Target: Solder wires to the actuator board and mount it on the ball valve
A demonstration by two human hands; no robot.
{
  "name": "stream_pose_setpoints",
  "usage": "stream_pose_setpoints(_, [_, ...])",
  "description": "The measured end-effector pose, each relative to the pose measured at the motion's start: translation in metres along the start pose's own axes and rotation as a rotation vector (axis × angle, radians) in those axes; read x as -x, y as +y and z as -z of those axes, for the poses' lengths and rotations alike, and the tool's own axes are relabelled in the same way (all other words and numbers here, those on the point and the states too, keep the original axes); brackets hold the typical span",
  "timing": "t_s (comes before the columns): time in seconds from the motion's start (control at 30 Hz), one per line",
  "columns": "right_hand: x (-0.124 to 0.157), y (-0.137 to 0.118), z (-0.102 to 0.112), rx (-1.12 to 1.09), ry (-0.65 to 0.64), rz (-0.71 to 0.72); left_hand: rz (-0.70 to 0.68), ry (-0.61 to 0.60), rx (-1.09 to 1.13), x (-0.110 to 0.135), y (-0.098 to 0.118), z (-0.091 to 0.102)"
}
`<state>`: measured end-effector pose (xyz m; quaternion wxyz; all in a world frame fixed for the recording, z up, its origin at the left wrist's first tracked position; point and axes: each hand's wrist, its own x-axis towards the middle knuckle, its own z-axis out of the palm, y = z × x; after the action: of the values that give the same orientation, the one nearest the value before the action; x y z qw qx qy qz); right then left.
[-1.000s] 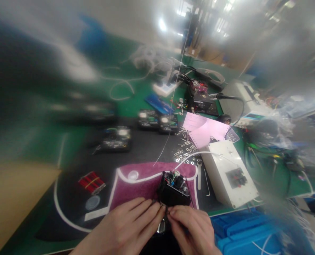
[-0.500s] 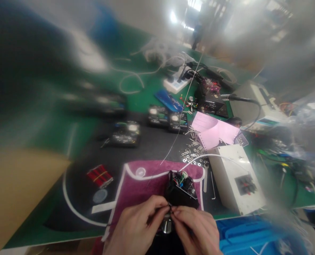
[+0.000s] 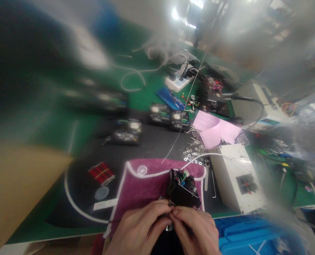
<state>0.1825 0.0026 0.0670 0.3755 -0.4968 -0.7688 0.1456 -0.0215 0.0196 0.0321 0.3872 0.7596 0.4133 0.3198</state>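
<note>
A small black electronic module (image 3: 183, 189) with a circuit board on top lies on a purple towel (image 3: 146, 184) at the near edge of the bench. My left hand (image 3: 138, 230) and my right hand (image 3: 197, 230) meet just below the module, fingertips pinched together against its near end. Both hands are closed on a small part there that I cannot make out. A white wire (image 3: 200, 157) runs from the module toward a white box (image 3: 235, 179) to the right.
Loose washers and screws (image 3: 193, 154) lie beyond the towel, with pink paper (image 3: 215, 129), more black modules (image 3: 170, 118), a power strip (image 3: 177, 81) and cables behind. A red component (image 3: 101, 173) sits left on the black mat. Blue trays (image 3: 242, 233) stand at lower right. The picture's edges are blurred.
The view has shifted, so the bench sits further right in frame. My fingers have drawn closer together at the module's near end.
</note>
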Motion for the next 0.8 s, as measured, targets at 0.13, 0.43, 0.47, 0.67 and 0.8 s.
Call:
stream_pose_setpoints(0.13, [-0.001, -0.001, -0.002, -0.055, 0.008, -0.02, -0.01, 0.049, 0.027, -0.003, 0.003, 0.0])
stream_pose_setpoints(0.43, [0.007, -0.005, 0.001, -0.097, -0.004, -0.139, 0.171, 0.068, 0.196, -0.007, 0.013, 0.002])
stream_pose_setpoints(0.47, [0.009, -0.005, 0.002, -0.092, -0.017, -0.151, 0.182, 0.054, 0.201, -0.007, 0.015, 0.003])
stream_pose_setpoints(0.67, [0.014, -0.003, 0.005, -0.089, -0.051, -0.171, 0.221, -0.09, 0.173, -0.008, 0.014, 0.011])
stream_pose_setpoints(0.8, [0.023, 0.0, 0.008, -0.049, 0.046, -0.119, 0.099, -0.13, 0.057, -0.011, 0.005, 0.012])
